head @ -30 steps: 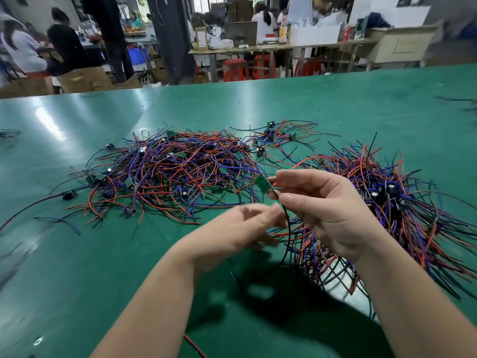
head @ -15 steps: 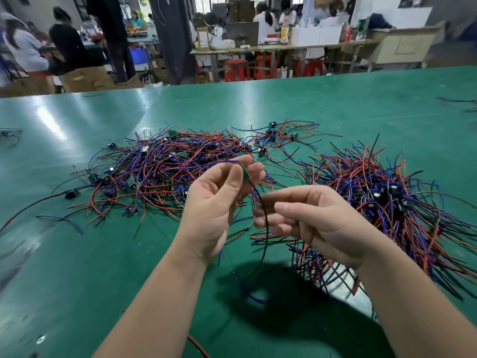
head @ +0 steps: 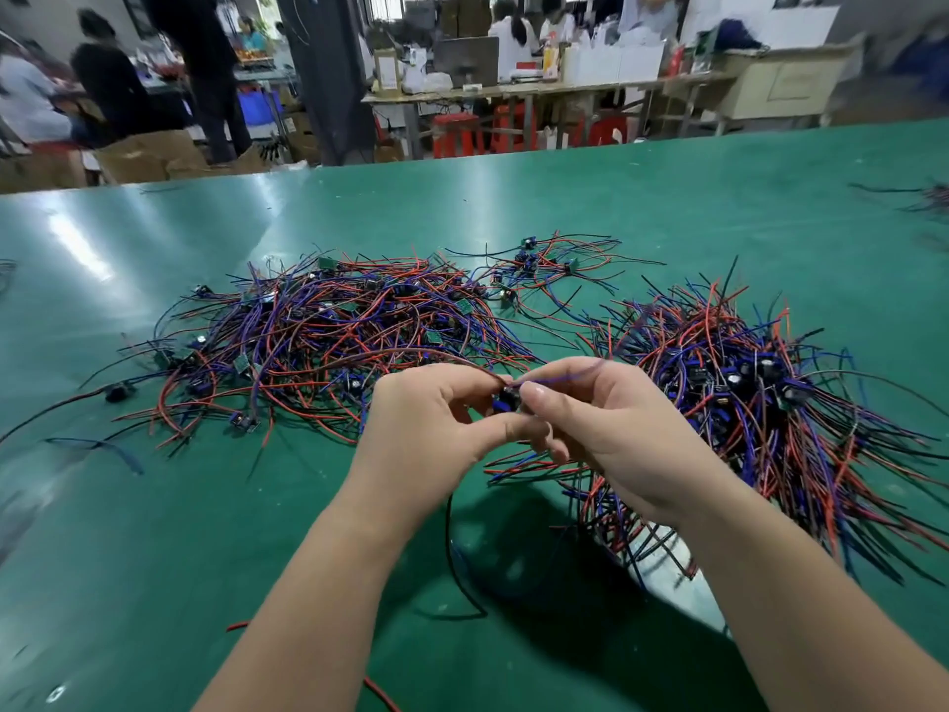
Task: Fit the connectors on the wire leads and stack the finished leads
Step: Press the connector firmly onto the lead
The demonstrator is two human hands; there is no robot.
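My left hand (head: 426,434) and my right hand (head: 611,434) meet above the green table (head: 154,506), fingertips together. Between them they pinch a small dark connector part (head: 507,398) on a wire lead; a black wire (head: 452,552) hangs down from it. A blue wire (head: 560,377) runs over my right fingers. A loose spread of red, blue and black leads (head: 334,331) lies behind my left hand. A denser heap of leads with black parts (head: 744,398) sits to the right, partly under my right wrist.
A small cluster of leads (head: 539,264) lies farther back in the middle. A few stray wires (head: 924,197) rest at the far right edge. A red wire end (head: 380,693) shows near the bottom. People and workbenches stand beyond the table's far edge.
My left hand came down from the loose pile toward my right hand. Both hands now meet and pinch the small part together; the black wire hangs lower between my forearms.
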